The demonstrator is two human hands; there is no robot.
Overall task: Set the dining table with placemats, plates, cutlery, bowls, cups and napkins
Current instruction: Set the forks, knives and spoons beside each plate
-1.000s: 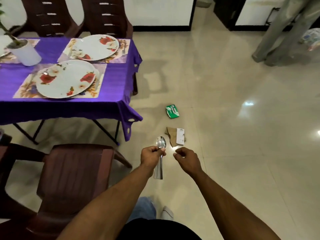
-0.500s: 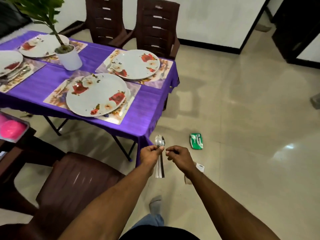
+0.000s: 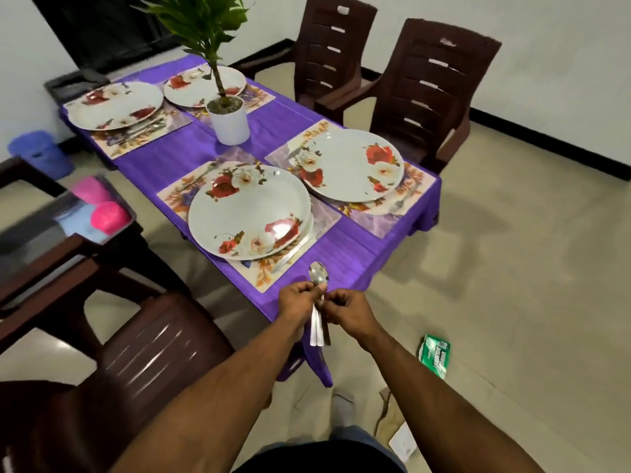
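Left hand gripped a bundle of cutlery upright at the near corner of the purple table, spoon bowl up, handles hanging below the fist. Right hand was up against the bundle, fingertips pinching at a handle just under the spoon bowl; couldn't tell which piece it had. Four floral plates sat on placemats: near plate on the near placemat, with a knife lying along that plate's right edge. Right plate was on its mat beside it, far-left plate with cutlery next to it, far plate partly behind the potted plant at table centre. Brown chairs stood on the far side and near left. Green packet lay on the floor, right of the table corner.
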